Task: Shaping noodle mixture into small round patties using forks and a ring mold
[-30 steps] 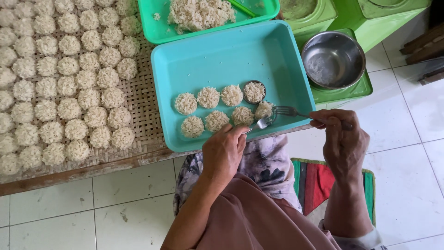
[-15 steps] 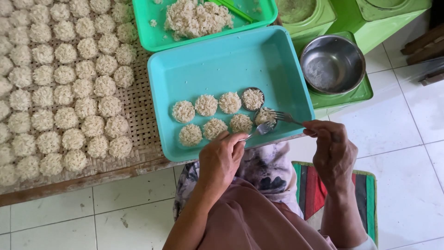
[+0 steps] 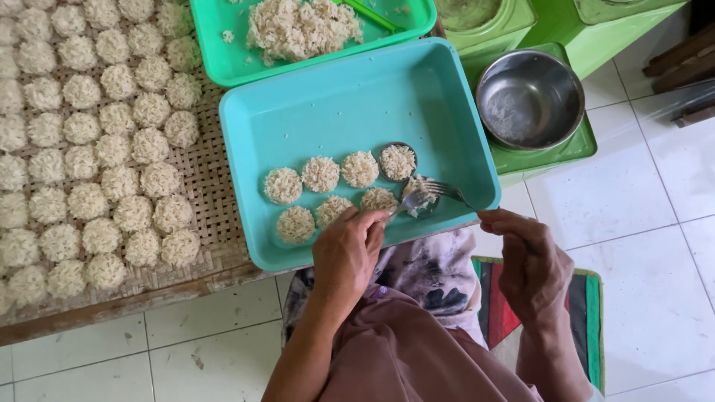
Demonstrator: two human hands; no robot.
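**Bare forearms, dusty-pink and printed cloth**

Both the left hand (image 3: 348, 249) and the right hand (image 3: 530, 260) are bare, without rings, watch or sleeves. At 6 o'clock lies a dusty-pink garment; above it, toward 12 o'clock, pale fabric printed with dark blotches.

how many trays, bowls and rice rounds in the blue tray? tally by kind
Trays: 3 (teal tray, upper green tray, green tray under the bowl)
Metal bowls: 1
Rice rounds in the teal tray: 7, one of them in a round mould
Forks: 1, in the right hand
Total: 12
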